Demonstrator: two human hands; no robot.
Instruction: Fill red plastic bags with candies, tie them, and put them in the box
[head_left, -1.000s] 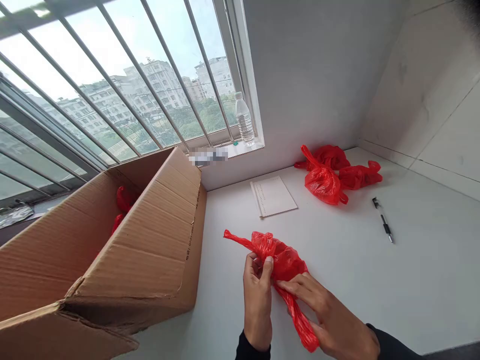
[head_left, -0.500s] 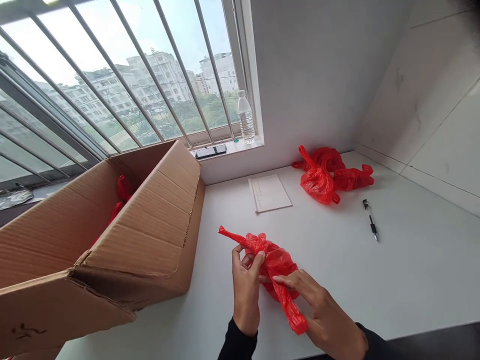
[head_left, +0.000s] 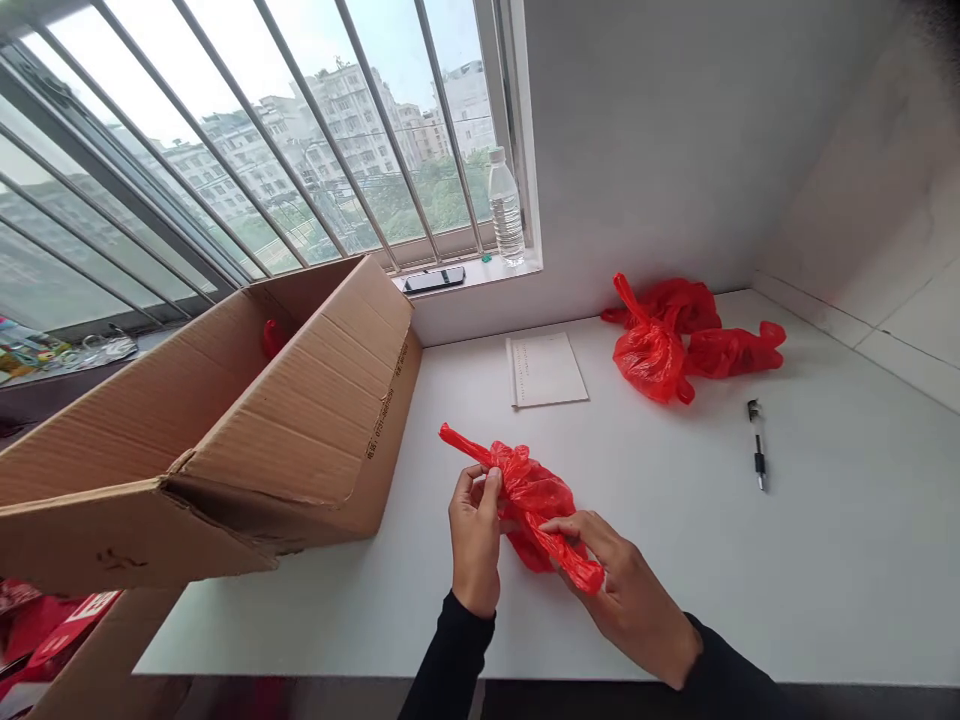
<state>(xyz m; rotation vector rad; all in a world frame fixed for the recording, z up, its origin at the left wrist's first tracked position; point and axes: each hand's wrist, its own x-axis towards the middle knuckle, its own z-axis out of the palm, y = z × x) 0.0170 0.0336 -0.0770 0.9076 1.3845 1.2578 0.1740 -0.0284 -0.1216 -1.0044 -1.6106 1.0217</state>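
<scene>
A crumpled red plastic bag [head_left: 534,495] lies on the white counter [head_left: 675,520] in front of me. My left hand [head_left: 474,535] pinches its upper left part, near one twisted handle that sticks out to the left. My right hand [head_left: 628,590] grips the other twisted handle at the bag's lower right. Both hands are closed on the plastic.
An open cardboard box [head_left: 225,420] stands tilted at the left with something red [head_left: 274,338] inside. Three more red bags [head_left: 675,340] lie at the back right, beside a notepad [head_left: 546,368] and a pen [head_left: 757,455]. On the window sill stand a water bottle [head_left: 507,210] and a phone [head_left: 433,280].
The right hand has drawn the lower handle in towards the bag, so it looks shorter. The left hand has shifted its pinch slightly. The camera view has moved.
</scene>
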